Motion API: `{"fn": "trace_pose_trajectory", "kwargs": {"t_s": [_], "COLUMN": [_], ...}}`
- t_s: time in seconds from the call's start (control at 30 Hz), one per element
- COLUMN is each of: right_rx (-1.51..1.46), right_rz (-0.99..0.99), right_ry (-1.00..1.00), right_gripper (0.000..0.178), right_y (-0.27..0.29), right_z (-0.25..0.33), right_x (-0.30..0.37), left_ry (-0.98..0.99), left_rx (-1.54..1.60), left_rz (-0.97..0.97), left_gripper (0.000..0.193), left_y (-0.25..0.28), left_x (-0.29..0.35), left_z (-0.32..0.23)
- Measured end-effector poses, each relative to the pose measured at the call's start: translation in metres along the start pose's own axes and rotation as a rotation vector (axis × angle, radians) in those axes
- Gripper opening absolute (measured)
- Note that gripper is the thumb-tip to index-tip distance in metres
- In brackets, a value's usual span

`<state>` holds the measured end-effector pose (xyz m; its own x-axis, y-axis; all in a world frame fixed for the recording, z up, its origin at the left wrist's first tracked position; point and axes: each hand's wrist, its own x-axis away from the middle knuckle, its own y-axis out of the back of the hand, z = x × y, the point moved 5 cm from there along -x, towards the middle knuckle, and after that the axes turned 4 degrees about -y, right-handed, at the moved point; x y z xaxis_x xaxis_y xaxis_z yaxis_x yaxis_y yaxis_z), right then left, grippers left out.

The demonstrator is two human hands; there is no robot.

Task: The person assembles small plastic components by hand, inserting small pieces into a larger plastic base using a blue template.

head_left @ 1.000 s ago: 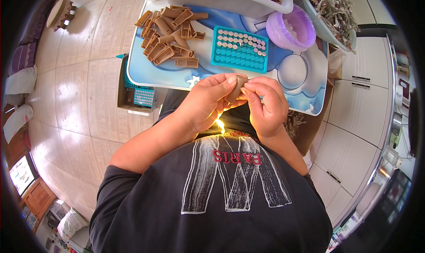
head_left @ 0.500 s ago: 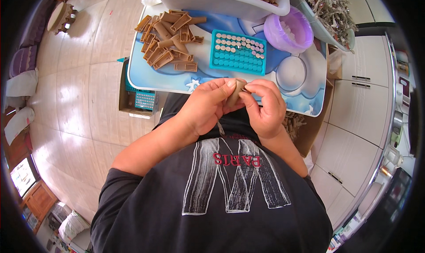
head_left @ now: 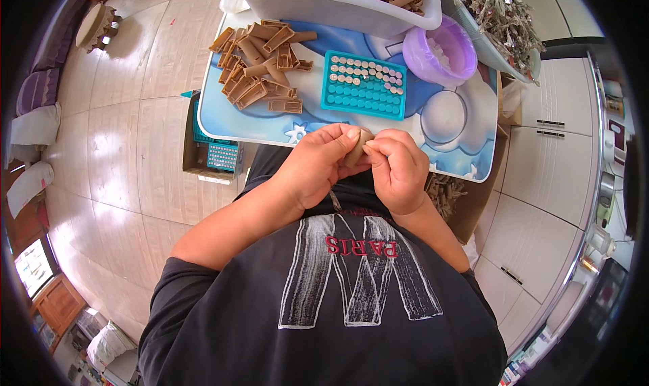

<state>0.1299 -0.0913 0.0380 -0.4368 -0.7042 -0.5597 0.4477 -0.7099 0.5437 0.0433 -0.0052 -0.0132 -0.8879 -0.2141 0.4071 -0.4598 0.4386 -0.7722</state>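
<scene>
Illumination is bright, even daylight. Broad glare patches lie on the tiled floor point(head_left: 115, 149), left of the blue tray point(head_left: 466, 149). Shadows are soft and fall below the tray's near edge. Focus is sharp around the tray. Fisheye distortion bends the cabinet edges right of the tray, and a black vignette rings the frame.

Left hand point(head_left: 318, 166) and right hand point(head_left: 400, 170) together before chest, fingers point(head_left: 351, 134) curled, pinching, forearms bent inward
</scene>
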Motion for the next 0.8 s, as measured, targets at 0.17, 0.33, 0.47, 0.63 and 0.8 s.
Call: {"fn": "trace_pose_trajectory", "kwargs": {"t_s": [0.17,0.33,0.47,0.63,0.8], "right_rx": [-0.500,-0.883,-1.037,-0.748,-0.117], "right_rz": [0.056,0.244,0.017,0.017,0.062], "right_ry": [-0.467,-0.616,-0.783,-0.929,-1.402], "right_gripper": [0.022,0.028,0.041,0.037,0.023], "right_y": [0.003,0.008,0.068,0.190,0.238], "right_z": [-0.020,-0.040,-0.060,-0.087,-0.123], "right_x": [0.003,0.018,0.032,0.081,0.142], "left_ry": [0.081,-0.103,-0.870,-0.844,-0.843], "left_rx": [-0.085,-0.528,-1.490,-1.959,-2.029], "left_rz": [0.008,0.027,-0.214,-0.324,-0.337], "left_gripper": [0.024,0.022,0.010,0.020,0.017], "left_y": [-0.008,-0.007,-0.014,0.010,0.016], "left_x": [0.002,0.002,0.019,0.018,0.013], "left_z": [-0.008,-0.017,-0.076,-0.092,-0.091]}}
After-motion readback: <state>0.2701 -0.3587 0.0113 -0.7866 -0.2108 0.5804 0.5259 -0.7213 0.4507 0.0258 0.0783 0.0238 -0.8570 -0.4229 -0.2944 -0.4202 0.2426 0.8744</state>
